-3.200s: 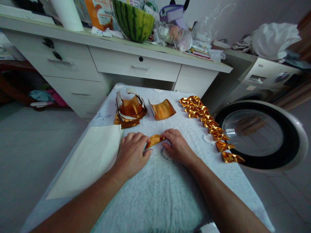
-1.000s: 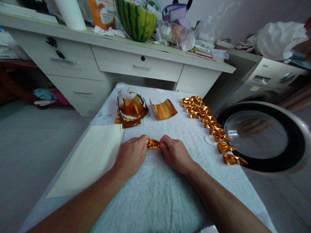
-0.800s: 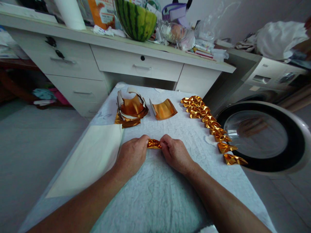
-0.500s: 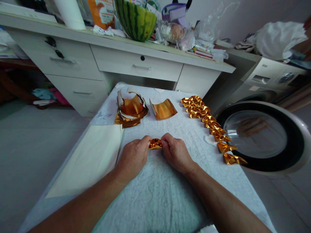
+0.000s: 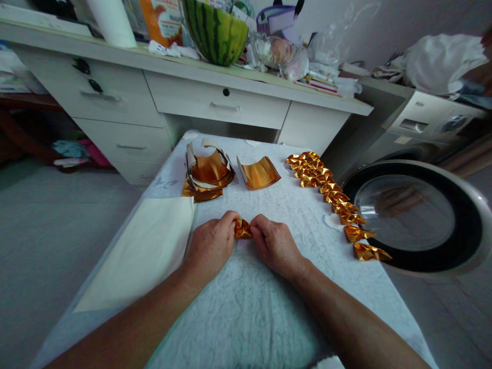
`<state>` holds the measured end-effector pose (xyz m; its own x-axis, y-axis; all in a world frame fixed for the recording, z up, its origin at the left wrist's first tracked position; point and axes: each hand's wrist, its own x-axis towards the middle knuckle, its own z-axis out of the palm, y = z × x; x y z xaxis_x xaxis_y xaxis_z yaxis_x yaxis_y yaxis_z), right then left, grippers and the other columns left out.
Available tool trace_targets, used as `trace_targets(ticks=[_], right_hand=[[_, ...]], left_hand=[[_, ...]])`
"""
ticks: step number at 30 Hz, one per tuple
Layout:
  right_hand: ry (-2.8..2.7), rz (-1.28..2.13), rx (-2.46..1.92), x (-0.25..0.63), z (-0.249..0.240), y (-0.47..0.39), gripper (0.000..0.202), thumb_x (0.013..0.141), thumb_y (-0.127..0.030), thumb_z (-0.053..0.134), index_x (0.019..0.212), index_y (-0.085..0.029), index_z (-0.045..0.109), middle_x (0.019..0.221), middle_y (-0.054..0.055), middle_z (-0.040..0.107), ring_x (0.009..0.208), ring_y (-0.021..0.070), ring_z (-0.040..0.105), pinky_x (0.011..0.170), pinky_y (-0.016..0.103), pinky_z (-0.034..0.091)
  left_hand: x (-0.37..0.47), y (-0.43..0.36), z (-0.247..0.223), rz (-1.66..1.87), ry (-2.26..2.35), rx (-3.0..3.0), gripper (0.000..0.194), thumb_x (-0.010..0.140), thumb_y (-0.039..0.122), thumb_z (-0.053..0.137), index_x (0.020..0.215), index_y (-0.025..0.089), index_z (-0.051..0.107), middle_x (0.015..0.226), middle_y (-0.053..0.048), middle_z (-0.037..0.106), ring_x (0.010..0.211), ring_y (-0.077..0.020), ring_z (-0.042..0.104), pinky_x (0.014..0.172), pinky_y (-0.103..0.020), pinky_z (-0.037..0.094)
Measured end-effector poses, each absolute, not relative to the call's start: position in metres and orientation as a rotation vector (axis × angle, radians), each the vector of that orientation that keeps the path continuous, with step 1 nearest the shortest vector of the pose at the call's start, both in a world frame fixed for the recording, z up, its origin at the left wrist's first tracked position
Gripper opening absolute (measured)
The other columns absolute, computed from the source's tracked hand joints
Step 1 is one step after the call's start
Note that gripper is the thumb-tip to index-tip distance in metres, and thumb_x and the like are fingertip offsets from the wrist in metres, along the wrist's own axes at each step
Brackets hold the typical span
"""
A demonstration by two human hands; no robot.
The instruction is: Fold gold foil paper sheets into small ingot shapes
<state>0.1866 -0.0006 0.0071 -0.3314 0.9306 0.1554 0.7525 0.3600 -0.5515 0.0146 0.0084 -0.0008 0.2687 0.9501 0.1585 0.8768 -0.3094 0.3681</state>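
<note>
A small folded piece of gold foil paper (image 5: pixel 243 229) is pinched between both hands above the cloth-covered table (image 5: pixel 246 318). My left hand (image 5: pixel 212 243) grips its left end, and my right hand (image 5: pixel 277 245) its right end, fingers closed on both sides. Beyond them lie a larger stack of curved gold sheets (image 5: pixel 209 169) with pale edges and a smaller curved stack (image 5: pixel 260 173). Several folded gold foil pieces (image 5: pixel 332 195) run in an overlapping row down the table's right side.
A cream sheet (image 5: pixel 142 251) lies on the table's left. Behind stands a white desk (image 5: pixel 215 84) with a cut watermelon (image 5: pixel 217 33) and plastic bags. At the right, a washing machine's round door (image 5: pixel 411 215) hangs open beside the table edge.
My right hand has shifted slightly left, closer to my left hand. Between them, the gold piece now shows less width and a more crumpled, raised shape.
</note>
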Motion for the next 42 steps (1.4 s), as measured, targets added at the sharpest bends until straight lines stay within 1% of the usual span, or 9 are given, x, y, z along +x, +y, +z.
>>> trace_targets(ticks=[6, 12, 16, 21, 23, 27, 33, 39, 42], right_hand=[[-2.102, 0.472, -1.542, 0.1887, 0.0067, -0.0004, 0.018, 0.095, -0.023, 0.038, 0.088, -0.019, 0.054, 0.068, 0.001, 0.064, 0.059, 0.0137, 0.059, 0.058, 0.022, 0.037], [-2.04, 0.422, -1.572, 0.1876, 0.0063, 0.0008, 0.018, 0.094, -0.022, 0.039, 0.088, -0.019, 0.056, 0.066, 0.001, 0.064, 0.057, 0.0139, 0.059, 0.057, 0.022, 0.036], [-2.01, 0.458, -1.545, 0.1882, 0.0071, 0.0014, 0.018, 0.094, -0.024, 0.04, 0.088, -0.019, 0.056, 0.065, 0.0, 0.064, 0.056, 0.0134, 0.059, 0.058, 0.022, 0.038], [-1.955, 0.544, -1.483, 0.1887, 0.0072, 0.0008, 0.011, 0.093, -0.025, 0.044, 0.094, -0.02, 0.054, 0.067, -0.001, 0.064, 0.054, 0.0121, 0.056, 0.054, 0.021, 0.037], [-1.948, 0.553, -1.475, 0.1888, 0.0069, 0.0003, 0.009, 0.092, -0.024, 0.045, 0.093, -0.021, 0.054, 0.068, -0.001, 0.064, 0.053, 0.0119, 0.055, 0.054, 0.021, 0.036], [-1.985, 0.561, -1.444, 0.1893, 0.0074, -0.0005, 0.011, 0.092, -0.02, 0.042, 0.089, -0.02, 0.052, 0.068, -0.001, 0.062, 0.056, 0.0124, 0.056, 0.056, 0.021, 0.038], [-2.068, 0.588, -1.396, 0.1897, 0.0079, -0.0012, 0.013, 0.094, -0.022, 0.039, 0.09, -0.02, 0.051, 0.065, -0.001, 0.06, 0.056, 0.013, 0.057, 0.057, 0.022, 0.038], [-2.017, 0.502, -1.47, 0.1886, 0.0076, -0.0008, 0.013, 0.093, -0.022, 0.04, 0.087, -0.02, 0.052, 0.065, -0.001, 0.061, 0.056, 0.0131, 0.057, 0.058, 0.022, 0.037], [-2.058, 0.549, -1.427, 0.1867, 0.008, -0.0011, 0.012, 0.092, -0.021, 0.041, 0.087, -0.02, 0.052, 0.066, -0.001, 0.06, 0.056, 0.0124, 0.056, 0.057, 0.022, 0.036]], left_hand=[[0.0168, 0.0045, -0.0015, 0.568, 1.623, 2.38, 0.026, 0.095, 0.02, 0.04, 0.115, 0.022, 0.056, 0.082, -0.003, 0.073, 0.073, -0.0212, 0.07, 0.063, -0.03, 0.047], [0.0179, 0.0016, -0.0013, 0.615, 1.557, 2.361, 0.024, 0.094, 0.018, 0.039, 0.111, 0.021, 0.056, 0.087, -0.004, 0.074, 0.077, -0.0202, 0.07, 0.068, -0.03, 0.05], [0.0179, 0.003, -0.0006, 0.677, 1.616, 2.286, 0.026, 0.095, 0.02, 0.039, 0.117, 0.021, 0.052, 0.085, -0.002, 0.073, 0.074, -0.0192, 0.07, 0.065, -0.028, 0.049], [0.0153, 0.0065, 0.0028, 0.711, 1.603, 2.209, 0.02, 0.095, 0.021, 0.037, 0.104, 0.022, 0.055, 0.089, -0.001, 0.073, 0.079, -0.0189, 0.07, 0.068, -0.028, 0.049], [0.0142, 0.0072, 0.0032, 0.713, 1.603, 2.201, 0.02, 0.095, 0.022, 0.037, 0.102, 0.022, 0.056, 0.09, -0.001, 0.073, 0.081, -0.019, 0.07, 0.069, -0.028, 0.049], [0.0136, 0.0078, 0.0023, 0.682, 1.602, 2.213, 0.022, 0.097, 0.022, 0.035, 0.102, 0.021, 0.057, 0.088, -0.002, 0.073, 0.081, -0.0187, 0.07, 0.069, -0.028, 0.048], [0.0159, 0.0078, 0.0029, 0.557, 1.643, 2.283, 0.021, 0.096, 0.02, 0.035, 0.1, 0.021, 0.056, 0.081, -0.001, 0.072, 0.074, -0.0184, 0.069, 0.064, -0.027, 0.044], [0.0189, 0.0052, 0.0044, 0.5, 1.623, 2.315, 0.02, 0.095, 0.017, 0.037, 0.101, 0.021, 0.056, 0.082, -0.001, 0.072, 0.076, -0.0183, 0.069, 0.064, -0.027, 0.043], [0.018, 0.0063, 0.0053, 0.519, 1.688, 2.279, 0.02, 0.095, 0.019, 0.037, 0.1, 0.022, 0.056, 0.081, -0.001, 0.072, 0.074, -0.0182, 0.069, 0.063, -0.027, 0.043]])
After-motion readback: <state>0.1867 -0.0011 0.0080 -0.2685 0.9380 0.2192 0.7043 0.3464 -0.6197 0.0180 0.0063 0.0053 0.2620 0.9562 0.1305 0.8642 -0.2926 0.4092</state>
